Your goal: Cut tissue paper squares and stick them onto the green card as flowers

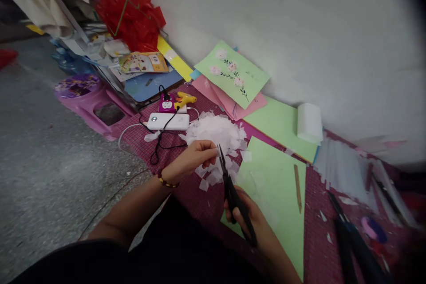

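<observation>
My right hand is closed around the handles of black scissors, whose blades point up and away toward my left fingertips. My left hand pinches a small white paper piece beside the blade tips; most of that piece is hidden by the fingers and blades. Just beyond and under the left hand lies a loose heap of cut white paper pieces. A light green sheet lies flat beneath my right hand, with a flat brown stick on it.
A white power bank with cables is left of the heap. Behind stand pink sheets and a green card with flowers. A white block, clear plastic strips and dark-handled tools lie right. A pink stool stands left.
</observation>
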The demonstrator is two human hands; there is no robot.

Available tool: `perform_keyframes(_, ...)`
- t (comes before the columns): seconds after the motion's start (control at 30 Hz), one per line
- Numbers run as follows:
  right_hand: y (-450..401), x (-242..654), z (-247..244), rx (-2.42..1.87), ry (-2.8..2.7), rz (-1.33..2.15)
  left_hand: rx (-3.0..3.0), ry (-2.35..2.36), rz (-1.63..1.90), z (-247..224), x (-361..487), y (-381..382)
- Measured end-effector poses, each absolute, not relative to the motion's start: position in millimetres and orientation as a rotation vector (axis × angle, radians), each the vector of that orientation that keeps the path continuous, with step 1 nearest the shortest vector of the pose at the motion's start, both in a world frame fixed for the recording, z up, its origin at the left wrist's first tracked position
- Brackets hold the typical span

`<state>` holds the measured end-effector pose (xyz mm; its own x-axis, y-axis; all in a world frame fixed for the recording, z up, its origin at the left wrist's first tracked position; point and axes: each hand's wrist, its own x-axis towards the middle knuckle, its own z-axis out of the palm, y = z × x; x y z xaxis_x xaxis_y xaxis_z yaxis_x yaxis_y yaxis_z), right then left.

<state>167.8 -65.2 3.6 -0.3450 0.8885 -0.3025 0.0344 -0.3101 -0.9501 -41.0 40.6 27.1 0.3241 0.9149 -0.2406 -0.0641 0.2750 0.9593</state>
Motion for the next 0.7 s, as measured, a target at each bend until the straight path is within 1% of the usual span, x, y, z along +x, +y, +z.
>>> perform_keyframes(0.17,-56,160,6,-1.393,-1.177,1.719,1.07,1.028,0.859,31,-39,46)
perform_keyframes(0.3,-54,163,11,-1.166,-1.187,1.791,1.163,1.055,0.866,37,-41,52)
perform_keyframes(0.37,-55,168,13,-1.04,-1.118,1.859,1.294,1.106,0.896,40,-44,57)
perform_keyframes(0.47,-60,183,14,-0.984,-0.962,1.931,1.692,1.293,1.024,43,-51,64)
perform_keyframes(0.57,-71,206,15,-1.09,-0.894,1.836,2.079,1.438,1.078,46,-58,67)
perform_keyframes(0.7,-99,239,18,-1.115,-0.743,1.769,2.193,1.457,1.163,44,-53,65)
